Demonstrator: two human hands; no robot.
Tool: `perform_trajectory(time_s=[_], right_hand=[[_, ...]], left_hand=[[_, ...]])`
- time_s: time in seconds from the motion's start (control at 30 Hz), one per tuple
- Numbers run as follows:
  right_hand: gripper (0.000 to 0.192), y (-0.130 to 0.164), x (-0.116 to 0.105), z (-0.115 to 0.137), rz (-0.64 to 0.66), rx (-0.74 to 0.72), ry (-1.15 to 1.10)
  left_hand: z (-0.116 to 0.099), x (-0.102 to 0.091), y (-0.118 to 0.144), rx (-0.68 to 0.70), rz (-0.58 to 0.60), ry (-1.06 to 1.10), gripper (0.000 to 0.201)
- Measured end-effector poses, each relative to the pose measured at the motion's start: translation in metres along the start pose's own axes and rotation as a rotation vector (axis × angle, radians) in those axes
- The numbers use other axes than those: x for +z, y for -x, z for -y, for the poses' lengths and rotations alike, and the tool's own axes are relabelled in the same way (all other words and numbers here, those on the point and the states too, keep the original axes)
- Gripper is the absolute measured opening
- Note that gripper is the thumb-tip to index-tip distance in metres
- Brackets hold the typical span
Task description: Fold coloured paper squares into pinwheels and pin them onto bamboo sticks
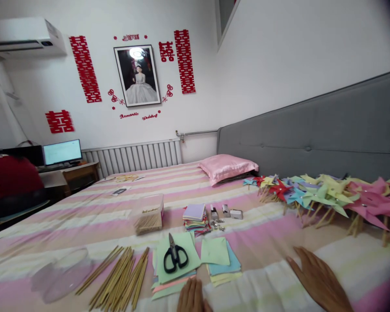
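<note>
Covering the striped bed (94,216) — paper sheets (177,255), sticks (120,277), pinwheels (328,195).

Both hands, left (191,299) and right (321,281), are cut off by the bottom edge.

Bright even room light; lamp glare on portrait (137,74); corners dark, warped
</note>
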State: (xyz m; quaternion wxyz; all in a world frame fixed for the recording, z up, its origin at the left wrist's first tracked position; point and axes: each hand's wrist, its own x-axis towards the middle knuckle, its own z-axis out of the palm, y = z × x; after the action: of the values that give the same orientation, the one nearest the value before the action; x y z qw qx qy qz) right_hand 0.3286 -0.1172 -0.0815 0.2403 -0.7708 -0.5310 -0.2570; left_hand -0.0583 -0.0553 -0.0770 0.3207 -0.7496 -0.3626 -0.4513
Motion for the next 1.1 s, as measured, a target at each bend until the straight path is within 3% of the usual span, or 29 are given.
perform_trajectory(time_s=[0.27,0.6,0.83,1.1], right_hand=[[0.044,0.029,-0.020,0.026,-0.064,-0.072,0.045],[0.045,0.022,-0.039,0.037,-0.102,-0.046,0.052],[0.044,0.020,-0.039,0.037,-0.064,-0.001,0.036],[0.043,0.019,-0.043,0.038,-0.047,0.009,0.022]], left_hand=[[-0.006,-0.011,-0.006,-0.049,0.029,0.029,0.032],[-0.010,-0.024,-0.014,-0.063,0.102,0.021,0.031],[-0.006,-0.033,-0.022,0.017,0.175,0.001,0.033],[-0.006,-0.034,-0.026,0.031,0.171,-0.009,0.031]])
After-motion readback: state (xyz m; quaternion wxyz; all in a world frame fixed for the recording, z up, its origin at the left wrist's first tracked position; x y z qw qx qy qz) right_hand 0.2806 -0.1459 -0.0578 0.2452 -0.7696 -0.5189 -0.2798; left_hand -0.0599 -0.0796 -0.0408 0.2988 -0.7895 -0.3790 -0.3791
